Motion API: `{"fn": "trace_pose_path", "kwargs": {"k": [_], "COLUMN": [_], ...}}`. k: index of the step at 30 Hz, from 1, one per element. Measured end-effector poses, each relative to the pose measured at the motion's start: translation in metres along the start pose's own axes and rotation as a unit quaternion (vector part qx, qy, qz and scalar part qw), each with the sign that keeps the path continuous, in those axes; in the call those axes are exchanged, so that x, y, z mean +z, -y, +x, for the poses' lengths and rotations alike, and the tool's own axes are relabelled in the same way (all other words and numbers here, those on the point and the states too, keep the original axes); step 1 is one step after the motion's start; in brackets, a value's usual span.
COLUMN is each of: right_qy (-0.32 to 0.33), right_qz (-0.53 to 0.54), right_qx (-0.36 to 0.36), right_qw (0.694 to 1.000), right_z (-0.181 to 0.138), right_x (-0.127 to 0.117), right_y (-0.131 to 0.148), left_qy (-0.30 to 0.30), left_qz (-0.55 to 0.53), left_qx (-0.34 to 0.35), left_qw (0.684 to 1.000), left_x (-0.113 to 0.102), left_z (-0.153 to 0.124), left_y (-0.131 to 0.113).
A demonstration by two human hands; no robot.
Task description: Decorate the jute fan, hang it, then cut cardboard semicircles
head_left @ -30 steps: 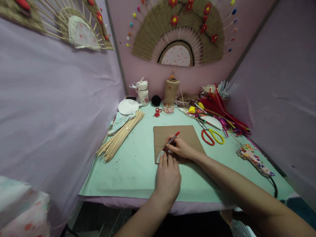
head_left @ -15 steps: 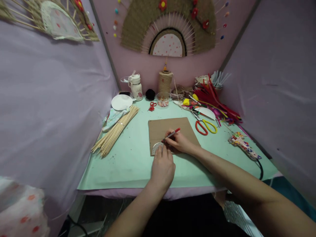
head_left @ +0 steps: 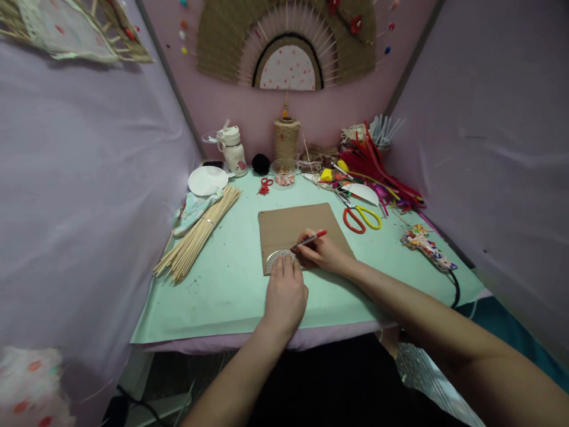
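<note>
A sheet of brown cardboard [head_left: 296,222] lies on the mint-green table cover. At its near left edge rests a clear half-round protractor [head_left: 272,257]. My left hand [head_left: 285,295] lies over the protractor with fingers stretched out, their tips pressing it against the cardboard and hiding part of it. A pen with a red cap end [head_left: 315,237] is pinched in my right hand [head_left: 323,254], its tip close to the protractor's curved edge. Whether the tip touches the cardboard, I cannot tell.
Bundled thin sticks [head_left: 200,237] lie on the left beside a white disc [head_left: 208,180]. Scissors [head_left: 362,218] and a glue gun [head_left: 429,248] are on the right. A twine spool [head_left: 287,139], a bottle [head_left: 233,153] and red strips [head_left: 377,166] stand along the back.
The view has shifted, so the table sits slightly more to the left. More of the protractor's arc shows beside my left fingers. My right hand still holds the pen near the arc.
</note>
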State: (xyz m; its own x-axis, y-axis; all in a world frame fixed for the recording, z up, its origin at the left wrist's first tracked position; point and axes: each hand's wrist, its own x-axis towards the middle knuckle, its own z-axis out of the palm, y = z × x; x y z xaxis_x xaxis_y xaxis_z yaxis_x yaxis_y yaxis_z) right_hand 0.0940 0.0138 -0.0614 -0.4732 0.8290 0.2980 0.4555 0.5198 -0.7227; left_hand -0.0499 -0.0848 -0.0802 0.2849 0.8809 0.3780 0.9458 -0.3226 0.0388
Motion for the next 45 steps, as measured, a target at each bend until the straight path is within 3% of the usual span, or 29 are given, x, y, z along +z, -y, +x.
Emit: {"fn": "trace_pose_path", "kwargs": {"k": [27,32,36,40,45], "right_qy": [-0.012,-0.006,-0.054,-0.099,-0.071], "right_qz": [-0.156,-0.126,-0.103,-0.053,0.064], "right_qx": [-0.054,-0.055,-0.031,0.032,0.077], "right_qw": [0.986,0.991,0.993,0.993,0.992], "right_z": [-0.058,-0.068,-0.067,-0.049,-0.024], "right_x": [-0.006,-0.006,-0.008,-0.009,-0.005], "right_y": [0.014,0.019,0.021,0.020,0.018], "left_qy": [0.028,0.030,0.028,0.024,0.011], "left_qz": [-0.029,-0.034,-0.041,-0.037,-0.028], "left_qx": [0.009,0.001,0.002,0.000,0.004], "left_qw": [0.999,0.999,0.999,0.999,1.000], "left_x": [-0.007,-0.007,-0.006,-0.006,-0.005], "left_z": [0.002,0.002,0.002,0.002,0.002], "left_y": [0.001,0.000,0.000,0.000,0.001]}}
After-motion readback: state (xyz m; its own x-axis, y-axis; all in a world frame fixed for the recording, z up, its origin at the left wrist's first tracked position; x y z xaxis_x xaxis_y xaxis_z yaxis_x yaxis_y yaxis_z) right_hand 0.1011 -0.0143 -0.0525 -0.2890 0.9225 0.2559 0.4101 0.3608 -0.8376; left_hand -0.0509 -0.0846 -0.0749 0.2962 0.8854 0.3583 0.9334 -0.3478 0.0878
